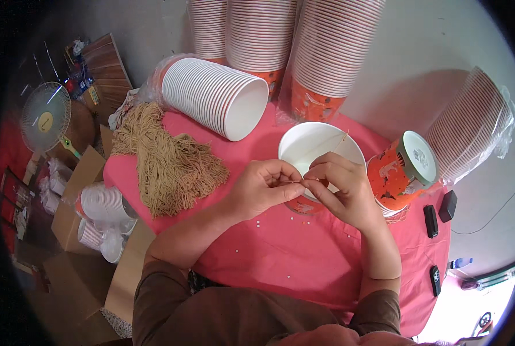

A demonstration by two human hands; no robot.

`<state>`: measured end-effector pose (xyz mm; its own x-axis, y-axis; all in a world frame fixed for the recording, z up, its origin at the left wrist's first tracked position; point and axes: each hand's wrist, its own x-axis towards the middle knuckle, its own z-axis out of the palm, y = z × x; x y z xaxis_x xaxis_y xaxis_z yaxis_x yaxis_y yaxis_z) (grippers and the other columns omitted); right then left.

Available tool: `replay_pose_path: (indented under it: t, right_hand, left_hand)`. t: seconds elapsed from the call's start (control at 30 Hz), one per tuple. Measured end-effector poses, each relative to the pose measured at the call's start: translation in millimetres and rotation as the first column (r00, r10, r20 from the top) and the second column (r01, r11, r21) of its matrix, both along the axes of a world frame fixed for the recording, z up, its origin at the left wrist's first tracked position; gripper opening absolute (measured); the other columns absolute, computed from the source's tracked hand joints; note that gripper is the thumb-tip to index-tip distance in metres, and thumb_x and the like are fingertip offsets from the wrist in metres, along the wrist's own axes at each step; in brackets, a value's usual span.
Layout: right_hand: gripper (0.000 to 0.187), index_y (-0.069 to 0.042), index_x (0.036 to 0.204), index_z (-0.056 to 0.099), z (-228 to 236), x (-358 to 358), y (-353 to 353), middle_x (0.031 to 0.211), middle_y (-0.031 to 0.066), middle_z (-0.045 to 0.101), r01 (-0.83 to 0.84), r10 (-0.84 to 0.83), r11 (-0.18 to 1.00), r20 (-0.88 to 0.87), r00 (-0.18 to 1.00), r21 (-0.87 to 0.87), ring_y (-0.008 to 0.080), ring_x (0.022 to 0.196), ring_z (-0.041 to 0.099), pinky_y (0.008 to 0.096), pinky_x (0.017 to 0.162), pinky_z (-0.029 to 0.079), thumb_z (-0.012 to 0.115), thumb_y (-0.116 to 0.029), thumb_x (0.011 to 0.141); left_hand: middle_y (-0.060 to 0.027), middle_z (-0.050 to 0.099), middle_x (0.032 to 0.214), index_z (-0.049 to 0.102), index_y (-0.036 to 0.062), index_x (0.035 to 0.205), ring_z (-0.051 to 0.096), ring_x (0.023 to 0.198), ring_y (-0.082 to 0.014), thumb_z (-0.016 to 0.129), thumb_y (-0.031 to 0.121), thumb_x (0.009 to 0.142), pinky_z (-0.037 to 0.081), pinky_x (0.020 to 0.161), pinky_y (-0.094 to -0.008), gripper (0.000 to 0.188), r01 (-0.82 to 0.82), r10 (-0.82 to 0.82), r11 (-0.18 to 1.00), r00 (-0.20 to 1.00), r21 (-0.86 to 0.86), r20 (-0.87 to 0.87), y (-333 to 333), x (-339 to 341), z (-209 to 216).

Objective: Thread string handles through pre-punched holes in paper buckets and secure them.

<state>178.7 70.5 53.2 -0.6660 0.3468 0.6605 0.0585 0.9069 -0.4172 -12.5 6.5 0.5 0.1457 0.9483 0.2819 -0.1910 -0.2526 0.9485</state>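
My left hand (263, 187) and my right hand (348, 187) meet fingertip to fingertip, both closed in a pinch on a thin cord that mostly hides between the fingers. Just behind them stands a white paper bucket (298, 141) with its open mouth up; its orange printed side (303, 206) shows below my hands. A fine tan strand (345, 136) hangs at the bucket's far right rim. To the left lies a thick bundle of tan cords (171, 167), spread on the pink tablecloth (257, 248).
A nested stack of buckets (211, 95) lies on its side at the back left. Tall wrapped stacks (332, 52) stand by the wall. On the right are an upside-down orange bucket (387, 176), another wrapped stack (471, 127) and small black objects (430, 221). Tiny white bits dot the cloth. Cardboard boxes (84, 202) stand left.
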Motion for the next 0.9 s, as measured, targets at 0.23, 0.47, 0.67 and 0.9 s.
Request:
replay_pose_path:
  t: [0.23,0.47,0.67,0.9]
  right_hand:
    - [0.009,0.002,0.087,0.064,-0.4,0.8,-0.3,0.077,0.0111,0.063,-0.018,0.042,0.951,0.071,0.997,-0.308,0.0198,0.062,0.062,0.0314,0.056,0.048,0.068,-0.006,0.088]
    - [0.013,0.001,0.087,0.063,-0.7,1.0,-3.0,0.070,0.0054,0.060,0.003,0.056,0.860,0.101,0.993,-0.511,0.0106,0.062,0.055,0.0282,0.055,0.045,0.065,-0.010,0.093]
    - [0.019,0.001,0.085,0.062,-3.3,2.8,0.4,0.066,-0.0006,0.055,-0.050,0.114,0.809,0.073,0.991,-0.585,0.0058,0.062,0.047,0.0257,0.054,0.040,0.064,-0.014,0.095]
    - [0.023,0.000,0.081,0.061,1.4,3.4,-1.7,0.064,-0.0021,0.052,-0.013,0.107,0.776,0.111,0.988,-0.631,0.0062,0.060,0.046,0.0260,0.053,0.038,0.064,-0.017,0.096]
  left_hand:
    - [0.0066,0.054,0.074,0.063,0.0013,0.094,0.048,0.065,0.0006,0.066,-0.002,0.087,0.039,0.054,-0.0186,0.009,-0.142,0.189,0.953,0.969,0.269,-0.161,-2.6,2.7,-2.7]
    - [-0.0024,0.060,0.083,0.063,0.0007,0.093,0.053,0.066,-0.0054,0.067,-0.006,0.083,0.043,0.055,-0.0213,0.013,-0.211,0.388,0.805,0.894,0.555,-0.223,-2.5,4.0,2.2]
    - [-0.0037,0.061,0.085,0.064,0.0010,0.095,0.056,0.071,-0.0073,0.067,-0.007,0.085,0.045,0.060,-0.0212,0.013,-0.201,0.351,0.799,0.921,0.566,-0.168,-0.2,4.0,-1.4]
    - [-0.0011,0.062,0.086,0.064,-0.0006,0.099,0.056,0.074,-0.0039,0.064,-0.004,0.090,0.045,0.063,-0.0192,0.010,-0.124,0.181,0.894,0.979,0.430,-0.095,-0.2,3.7,-6.5]
